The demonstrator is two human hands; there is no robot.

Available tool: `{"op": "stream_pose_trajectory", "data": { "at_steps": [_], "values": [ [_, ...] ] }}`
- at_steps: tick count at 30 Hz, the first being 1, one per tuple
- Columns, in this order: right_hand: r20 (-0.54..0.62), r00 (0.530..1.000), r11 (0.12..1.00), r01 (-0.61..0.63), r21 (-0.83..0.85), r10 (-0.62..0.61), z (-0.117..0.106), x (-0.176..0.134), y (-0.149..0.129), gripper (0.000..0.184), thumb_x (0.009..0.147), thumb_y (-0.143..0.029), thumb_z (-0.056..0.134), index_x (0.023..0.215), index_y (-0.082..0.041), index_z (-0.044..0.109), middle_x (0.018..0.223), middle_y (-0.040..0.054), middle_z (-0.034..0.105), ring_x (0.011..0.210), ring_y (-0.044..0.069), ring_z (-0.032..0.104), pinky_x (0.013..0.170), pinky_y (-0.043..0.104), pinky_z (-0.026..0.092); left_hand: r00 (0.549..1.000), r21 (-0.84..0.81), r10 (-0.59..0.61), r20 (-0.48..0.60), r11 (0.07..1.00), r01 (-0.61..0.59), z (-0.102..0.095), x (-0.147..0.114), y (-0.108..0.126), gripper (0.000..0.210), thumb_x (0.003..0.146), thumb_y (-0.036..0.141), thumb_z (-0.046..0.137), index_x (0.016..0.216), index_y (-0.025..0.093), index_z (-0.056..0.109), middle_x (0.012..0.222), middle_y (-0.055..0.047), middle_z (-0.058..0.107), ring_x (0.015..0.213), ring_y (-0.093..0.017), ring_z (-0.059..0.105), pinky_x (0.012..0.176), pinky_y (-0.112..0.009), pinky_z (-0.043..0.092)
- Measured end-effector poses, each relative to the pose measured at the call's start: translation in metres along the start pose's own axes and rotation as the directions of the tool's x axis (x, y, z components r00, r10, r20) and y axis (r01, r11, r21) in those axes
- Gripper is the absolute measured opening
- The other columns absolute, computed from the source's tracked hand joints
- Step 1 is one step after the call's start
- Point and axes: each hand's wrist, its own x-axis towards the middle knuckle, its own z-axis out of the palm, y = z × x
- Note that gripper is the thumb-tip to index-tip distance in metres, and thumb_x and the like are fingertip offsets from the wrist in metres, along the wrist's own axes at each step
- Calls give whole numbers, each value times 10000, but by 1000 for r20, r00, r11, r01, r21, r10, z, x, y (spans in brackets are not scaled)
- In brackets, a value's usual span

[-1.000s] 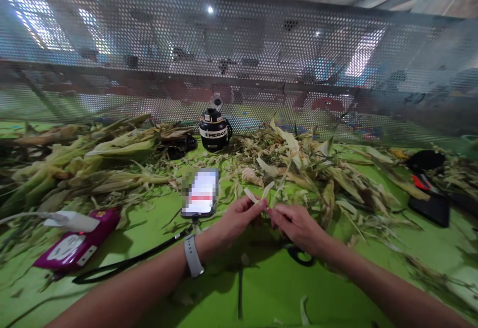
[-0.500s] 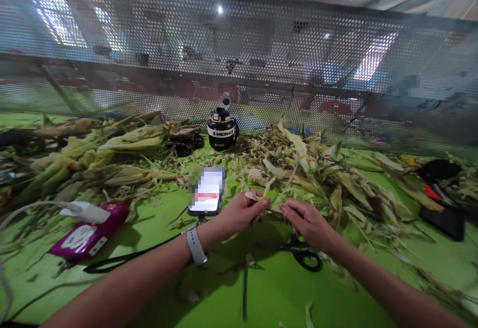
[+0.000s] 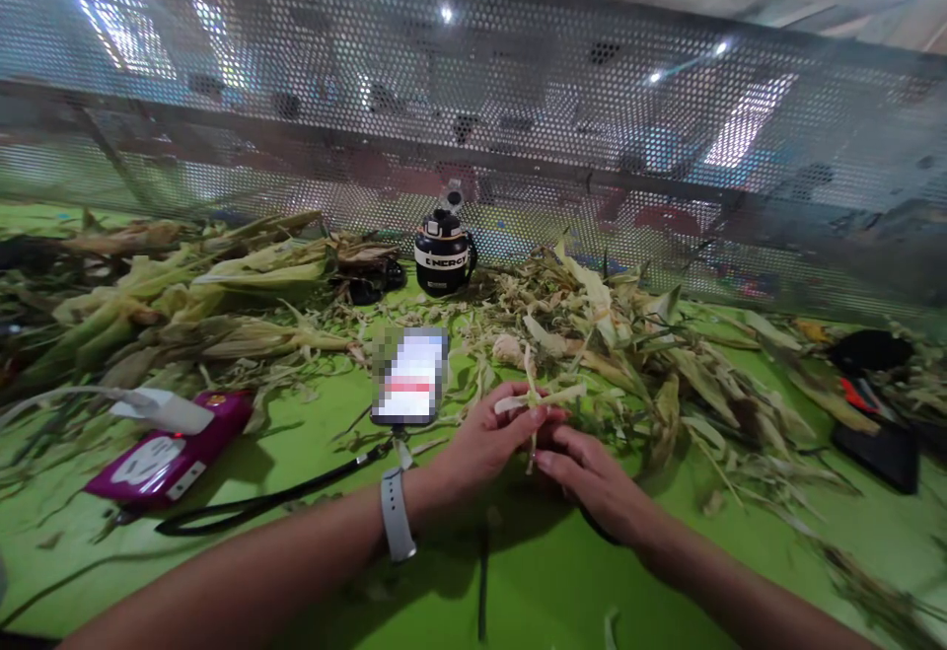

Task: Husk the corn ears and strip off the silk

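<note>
My left hand [image 3: 492,443] is closed, thumb against fingers, on pale corn husk strips [image 3: 558,396] that cross one another, with ends sticking out up, down, left and right. Close against it, my right hand [image 3: 592,477] has its fingers drawn together at the lower side of the same strips. Part of its grip is hidden behind the left thumb. A dark curved edge, perhaps of the black scissors, shows under the right palm. Beyond the left hand lies a phone [image 3: 410,379] with its screen lit and a black strap [image 3: 273,502] attached.
Dry husks [image 3: 252,285] are heaped at the left, and more husks [image 3: 621,334] at the right. A black jug marked ENERGY [image 3: 444,255] stands at the back before a perforated metal screen [image 3: 518,108]. A purple power strip [image 3: 174,458] with a white plug lies left on the green tabletop [image 3: 562,591].
The hands have come together, my right hand moving left and slightly down. The husk strips now form a cross above the fingers. The scissors, plain before, are now mostly covered by my right hand.
</note>
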Motion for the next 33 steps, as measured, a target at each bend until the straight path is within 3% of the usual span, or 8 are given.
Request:
{"op": "stream_pose_trajectory", "data": {
  "at_steps": [3,8,10,15,22,33],
  "values": [
    [12,998,998,-54,26,53,7,1,4,362,807,-516,551,814,-155,579,707,9,565,586,118,516,575,261,451,1000,33,-18,7,999,18,0,0,-3,335,701,389,745,926,164,640,882,-71,721,823,-178,670,724,-277,518],
    [-57,998,999,30,44,-28,10,2,12,378,789,-527,606,872,-159,583,806,30,591,736,139,544,676,262,472,999,-29,22,-48,999,-23,7,-3,1,348,679,370,766,937,170,645,891,-63,728,890,-173,667,796,-272,509],
    [-36,999,995,2,99,1,12,3,13,438,755,-583,615,837,-155,571,732,10,564,626,111,513,586,241,461,998,-63,-1,-55,998,-2,9,-5,1,383,654,361,785,952,175,632,890,-64,729,901,-185,669,764,-274,518],
    [30,998,985,-56,165,51,17,4,15,514,716,-672,592,742,-162,528,588,-35,496,458,73,463,464,219,419,999,9,-34,-33,999,34,6,-3,-2,396,615,358,809,916,142,670,770,-57,718,646,-137,642,554,-222,482],
    [151,983,982,-123,141,101,17,-2,15,461,785,-613,563,756,-154,544,670,23,631,522,100,580,487,215,412,991,10,-133,17,991,132,0,2,6,408,595,334,826,922,115,716,801,-94,729,729,-155,660,701,-261,507],
    [124,980,980,-168,104,154,21,-2,6,439,796,-584,566,779,-147,536,671,15,651,530,94,604,450,183,362,995,53,-102,-16,993,103,-8,7,10,405,606,340,818,930,141,676,803,-65,732,782,-164,675,729,-261,503]
  ]
}}
